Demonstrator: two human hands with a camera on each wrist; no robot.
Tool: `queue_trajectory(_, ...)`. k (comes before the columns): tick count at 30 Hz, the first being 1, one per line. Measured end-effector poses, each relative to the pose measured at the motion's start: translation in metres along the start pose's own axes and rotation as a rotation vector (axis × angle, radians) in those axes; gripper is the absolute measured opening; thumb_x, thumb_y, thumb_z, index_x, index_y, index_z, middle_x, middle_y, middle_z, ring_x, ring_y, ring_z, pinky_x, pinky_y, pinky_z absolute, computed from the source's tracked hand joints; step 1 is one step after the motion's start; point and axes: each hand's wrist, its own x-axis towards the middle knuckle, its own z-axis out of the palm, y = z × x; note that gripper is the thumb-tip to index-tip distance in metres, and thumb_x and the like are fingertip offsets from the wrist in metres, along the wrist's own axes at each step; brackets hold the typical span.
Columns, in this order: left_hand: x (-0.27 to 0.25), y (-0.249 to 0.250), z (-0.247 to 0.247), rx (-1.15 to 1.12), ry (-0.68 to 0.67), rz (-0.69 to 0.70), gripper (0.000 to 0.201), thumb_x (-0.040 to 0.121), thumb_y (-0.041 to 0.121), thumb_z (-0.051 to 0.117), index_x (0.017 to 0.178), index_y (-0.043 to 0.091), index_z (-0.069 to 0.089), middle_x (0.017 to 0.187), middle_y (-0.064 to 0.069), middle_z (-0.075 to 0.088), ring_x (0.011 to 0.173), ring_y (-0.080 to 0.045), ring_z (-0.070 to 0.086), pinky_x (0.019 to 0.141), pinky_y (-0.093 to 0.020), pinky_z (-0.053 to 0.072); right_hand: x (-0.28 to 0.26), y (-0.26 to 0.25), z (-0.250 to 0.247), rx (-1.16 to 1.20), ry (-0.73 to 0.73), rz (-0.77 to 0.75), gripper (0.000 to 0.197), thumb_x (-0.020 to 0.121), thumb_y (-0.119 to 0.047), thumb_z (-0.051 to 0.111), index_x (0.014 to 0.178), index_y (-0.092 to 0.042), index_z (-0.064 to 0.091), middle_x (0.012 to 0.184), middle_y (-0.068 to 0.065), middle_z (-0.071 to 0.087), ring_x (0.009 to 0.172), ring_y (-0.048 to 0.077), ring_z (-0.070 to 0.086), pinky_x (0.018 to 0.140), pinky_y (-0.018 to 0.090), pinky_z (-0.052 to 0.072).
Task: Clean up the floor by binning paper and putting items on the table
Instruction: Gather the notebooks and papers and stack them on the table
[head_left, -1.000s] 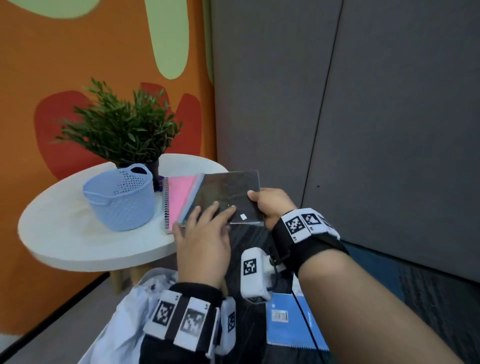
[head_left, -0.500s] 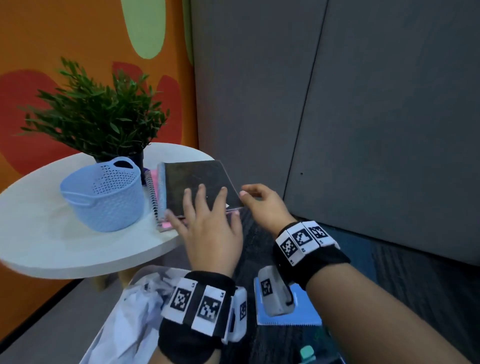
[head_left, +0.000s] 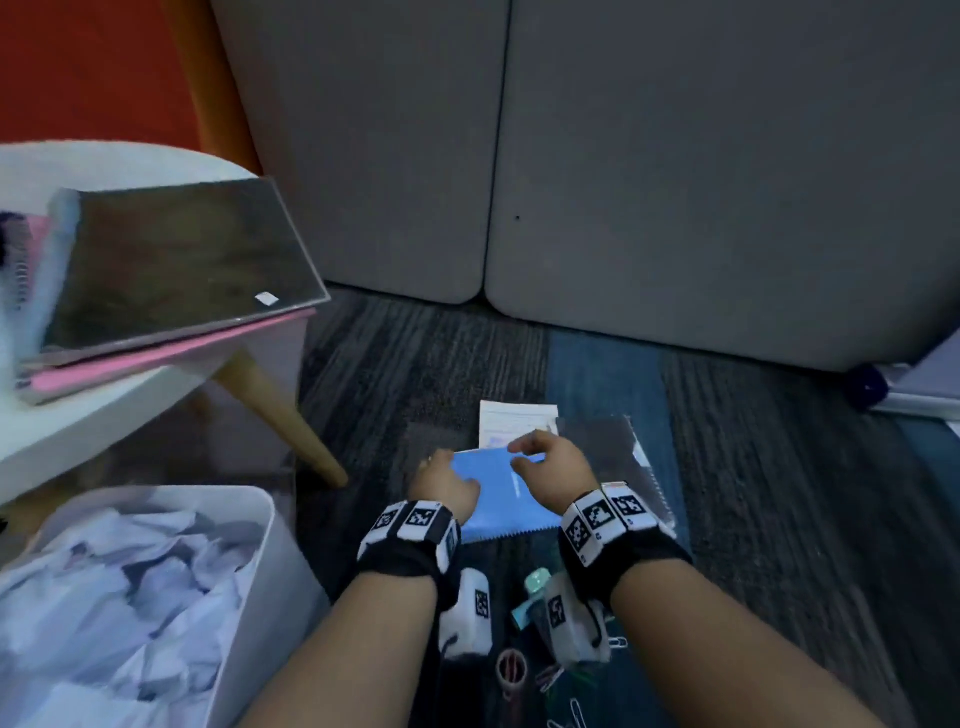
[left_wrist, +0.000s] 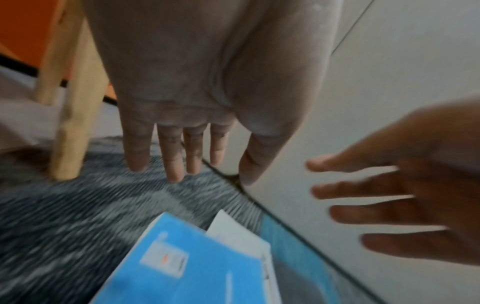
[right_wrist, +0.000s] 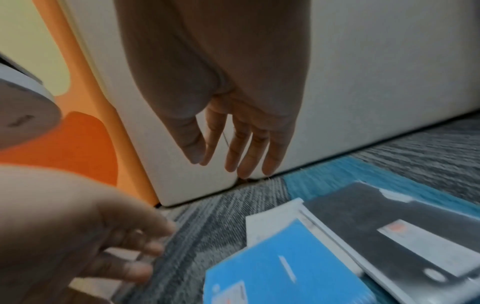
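A blue notebook lies on the striped carpet, partly over a white paper sheet and beside a black spiral notebook. My left hand hovers at its left edge and my right hand over its top right corner. Both have straight fingers and hold nothing. A black book lies on a pink notebook on the white table.
A white bin full of crumpled paper stands at the lower left, by the table's wooden leg. A tape roll, paper clips and a small green item lie near my wrists. Grey panels close off the back.
Both hands let go of the black book, now on the pink notebook on the table, and dropped to the floor over the blue notebook. The head view tilted down.
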Motion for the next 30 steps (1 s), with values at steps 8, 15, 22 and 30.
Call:
queue_trajectory(8,0.06,-0.058,0.083,0.116,-0.113,-0.415,0.067,0.085,0.039,0.059,0.136,0.003,0.035,0.14,-0.02,0.036,0.121,-0.037,0.046,0.099,-0.038,0.042,0.007,0.095,0.008,0.009,-0.032,0.11,0.016,0.087,-0.015,0.059,0.087,-0.031,0.061,0.112,0.004,0.063,0.087,0.017,0.058,0.086,0.031,0.049)
queue_trajectory(15,0.065,-0.071,0.113,0.01,-0.064,-0.496,0.07,0.072,0.039,0.071,0.128,0.008,0.042,0.134,-0.016,0.046,0.117,-0.036,0.052,0.086,-0.038,0.046,0.0,0.124,0.019,0.033,-0.071,0.14,0.02,0.087,-0.014,0.06,0.08,-0.033,0.058,0.096,-0.004,0.058,0.081,0.013,0.057,0.082,0.025,0.05)
queue_trajectory(22,0.039,-0.03,0.09,-0.525,0.337,-0.2,0.018,0.085,0.005,0.057,0.102,0.01,0.052,0.102,-0.019,0.065,0.095,-0.037,0.061,0.077,-0.034,0.043,-0.002,0.109,0.005,0.035,-0.02,0.054,0.019,0.087,-0.011,0.058,0.09,-0.029,0.061,0.104,0.001,0.054,0.073,0.01,0.053,0.088,0.026,0.047)
queue_trajectory(30,-0.019,0.033,-0.028,-0.408,0.389,0.359,0.022,0.091,0.01,0.053,0.106,0.025,0.047,0.085,0.007,0.062,0.083,-0.02,0.059,0.071,-0.028,0.04,0.02,0.042,-0.023,0.247,0.111,-0.105,0.089,0.082,-0.029,0.071,0.15,-0.023,0.014,0.154,0.002,0.02,0.143,0.017,0.021,0.117,0.034,0.022)
